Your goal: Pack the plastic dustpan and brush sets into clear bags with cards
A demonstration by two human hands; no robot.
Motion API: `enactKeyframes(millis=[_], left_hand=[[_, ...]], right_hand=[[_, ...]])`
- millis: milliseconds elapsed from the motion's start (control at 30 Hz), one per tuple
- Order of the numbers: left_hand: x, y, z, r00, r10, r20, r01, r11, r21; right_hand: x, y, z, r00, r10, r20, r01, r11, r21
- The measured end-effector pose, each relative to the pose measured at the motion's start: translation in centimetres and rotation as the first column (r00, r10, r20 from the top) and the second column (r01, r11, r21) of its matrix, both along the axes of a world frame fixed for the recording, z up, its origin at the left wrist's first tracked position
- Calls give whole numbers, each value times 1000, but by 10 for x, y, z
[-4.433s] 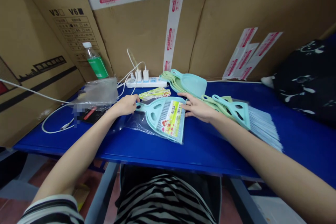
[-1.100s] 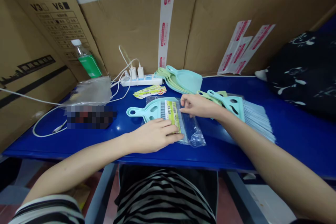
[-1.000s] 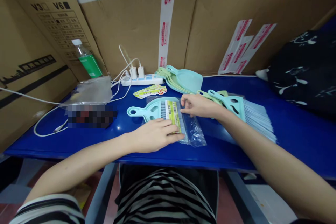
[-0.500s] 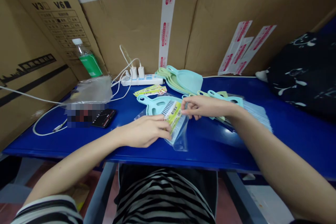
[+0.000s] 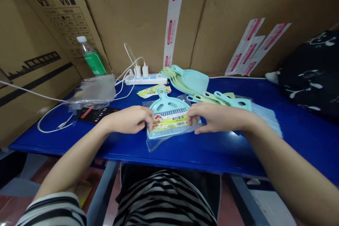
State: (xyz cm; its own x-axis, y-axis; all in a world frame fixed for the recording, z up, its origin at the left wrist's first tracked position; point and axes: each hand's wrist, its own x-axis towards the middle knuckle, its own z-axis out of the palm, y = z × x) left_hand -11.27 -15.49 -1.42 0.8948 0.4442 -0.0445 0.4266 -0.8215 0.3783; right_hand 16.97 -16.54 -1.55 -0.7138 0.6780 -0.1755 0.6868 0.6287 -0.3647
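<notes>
Turned since a moment ago so its handle points away, the bagged dustpan set (image 5: 168,120) lies on the blue bench (image 5: 212,148), left hand (image 5: 131,119) and right hand (image 5: 214,118) fingers gripping its sides.

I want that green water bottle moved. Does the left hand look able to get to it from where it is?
Probably yes, once it lets go: the left hand holds the bagged dustpan, and only a flat plastic bag lies before the bottle.
</notes>
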Motion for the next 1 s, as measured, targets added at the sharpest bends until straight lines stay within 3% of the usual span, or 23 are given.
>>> enactKeyframes(millis=[133, 467, 633, 1000], left_hand=[[1, -1, 2, 997, 65, -44, -62, 997, 54], [18, -16, -14, 991, 27, -131, 18, 943, 332], [21, -18, -17, 988, -79, -130, 117, 939, 323], [18, -19, -4, 969, -26, -246, 98, 953, 286]], right_hand=[[-9, -7, 1, 999, -2, 38, 3, 1000, -24], [-17, -10, 1, 998, 35, 60, -32, 998, -49], [-19, -11, 2, 999, 36, 22, -36, 999, -25], [-24, -16, 3, 996, 64, -66, -73, 989, -132]])
